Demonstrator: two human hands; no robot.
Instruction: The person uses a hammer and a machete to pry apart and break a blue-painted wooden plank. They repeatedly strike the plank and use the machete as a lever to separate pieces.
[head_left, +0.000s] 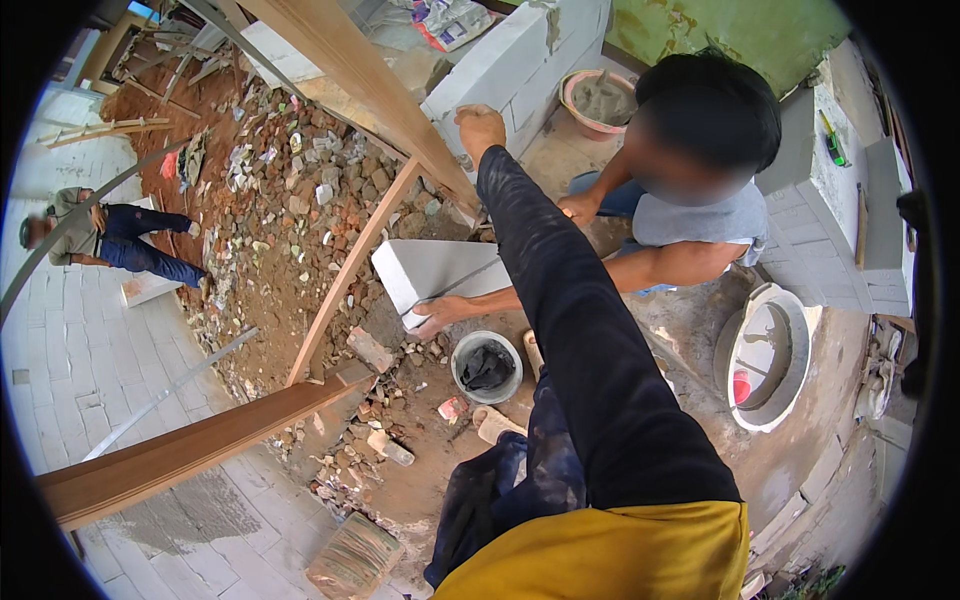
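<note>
My right arm, in a black sleeve, reaches up and across the middle of the view. My right hand (480,130) is closed, fingers curled, beside the end of a low white block wall (515,75) and the wooden post (370,75). What it grips, if anything, is hidden. Below my forearm lies a pale building block (425,270), and a crouching co-worker's hand (445,313) holds its lower end. That co-worker's other hand (580,208) is on the far side of my arm. A bucket of dark grey mortar (487,367) stands near the block. My left hand does not show.
A wooden frame, with a brace (355,270) and a lower beam (200,445), crosses the left side beside rubble (300,200). A reddish mortar tub (600,103) stands behind the co-worker; a large round tub (770,357) stands right. Another person (130,235) is far left.
</note>
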